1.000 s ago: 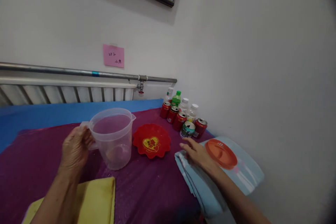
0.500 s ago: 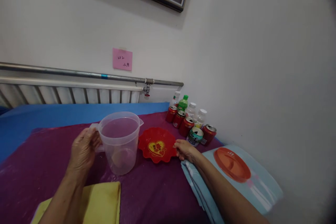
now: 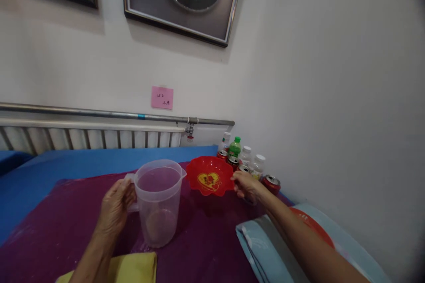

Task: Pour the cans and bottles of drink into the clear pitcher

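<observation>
Holding the dish (image 3: 210, 178), the right hand (image 3: 246, 185) hides cans (image 3: 244, 168) (partly).

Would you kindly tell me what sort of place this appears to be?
It looks like an ordinary indoor room, perhaps for dining, though its use is uncertain: a white radiator, a large framed picture hung higher up, and a purple cover under a plastic jug.

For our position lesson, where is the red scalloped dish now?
The red scalloped dish is central in the head view, right of the translucent pitcher, its right edge held by the right hand.
</observation>
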